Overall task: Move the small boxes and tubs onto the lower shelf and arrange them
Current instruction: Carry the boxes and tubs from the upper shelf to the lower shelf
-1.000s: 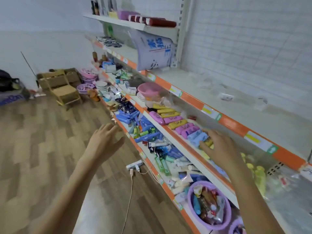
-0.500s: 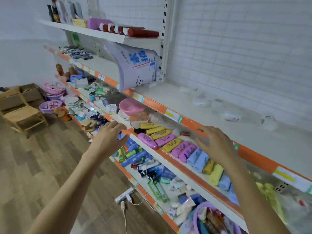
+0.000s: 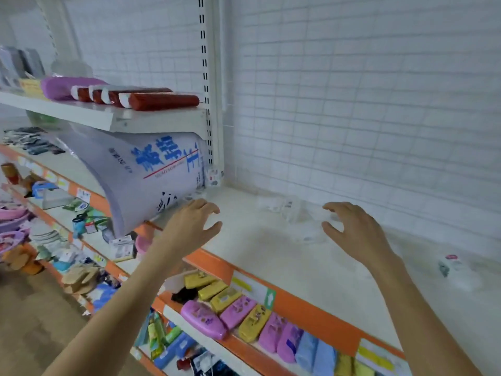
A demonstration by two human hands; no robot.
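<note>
Shelf [image 3: 311, 270]: white, orange-edged, seen across frame centre.
Sack [image 3: 151, 180]: white, blue print, leaned at left centre.
Left hand [image 3: 189, 226]: fingers spread wide, nothing held.
Right hand [image 3: 352, 229]: fingers spread, loosely curled, nothing held.
Tubs [image 3: 292, 213]: clear, blurred, set on shelf between the hands.
Small box [image 3: 450, 264]: at right on shelf.

White shelf [image 3: 271, 256], clear tubs [image 3: 292, 213] on it

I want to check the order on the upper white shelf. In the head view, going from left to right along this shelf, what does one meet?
Large white sack with blue characters → left hand → clear plastic tubs → right hand → small clear tub with a pink label.
</note>
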